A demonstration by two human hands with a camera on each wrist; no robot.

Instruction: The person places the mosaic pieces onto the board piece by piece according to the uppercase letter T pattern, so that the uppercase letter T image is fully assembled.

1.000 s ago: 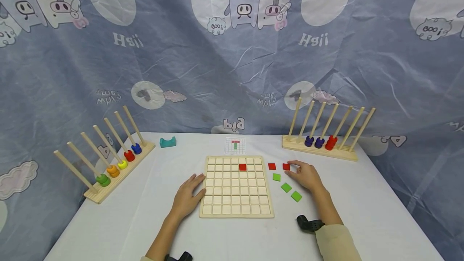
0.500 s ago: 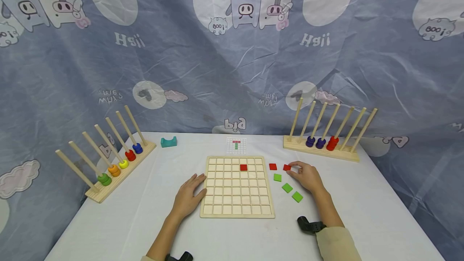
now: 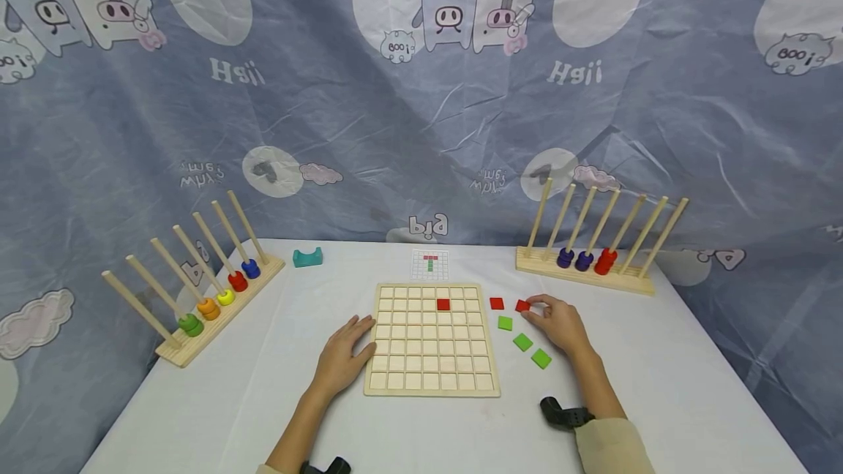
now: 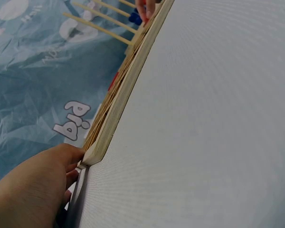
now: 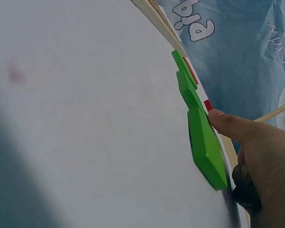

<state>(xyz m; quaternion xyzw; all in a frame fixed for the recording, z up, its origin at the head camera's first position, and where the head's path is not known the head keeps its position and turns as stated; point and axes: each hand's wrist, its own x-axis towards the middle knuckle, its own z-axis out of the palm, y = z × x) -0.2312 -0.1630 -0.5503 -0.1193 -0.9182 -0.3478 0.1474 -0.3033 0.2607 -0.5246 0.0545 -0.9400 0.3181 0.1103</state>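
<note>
My left hand (image 3: 342,357) rests at the left edge of a wooden grid board (image 3: 421,390), thumb and fingertips touching its rim. In the left wrist view the thumb lies against the board's corner. One red tile sits in a cell of the board's second row. To the right of the board, my right hand (image 3: 557,322) pinches a red square tile (image 3: 522,306) between thumb and finger, at the table top. Beside it lie another red tile (image 3: 497,303) and several green tiles (image 3: 523,342). The right wrist view shows the green tiles (image 5: 206,152) close to the thumb.
A pattern card (image 3: 430,265) with a red and green T lies behind the board. Peg racks with coloured beads stand at the left (image 3: 224,306) and right (image 3: 586,270). A teal curved block (image 3: 307,258) lies at the back left. A patterned cloth hangs behind the table.
Everything in the head view has shifted very slightly to the right together. The hands have barely moved; the right one still holds the red tile, which looks slightly turned.
</note>
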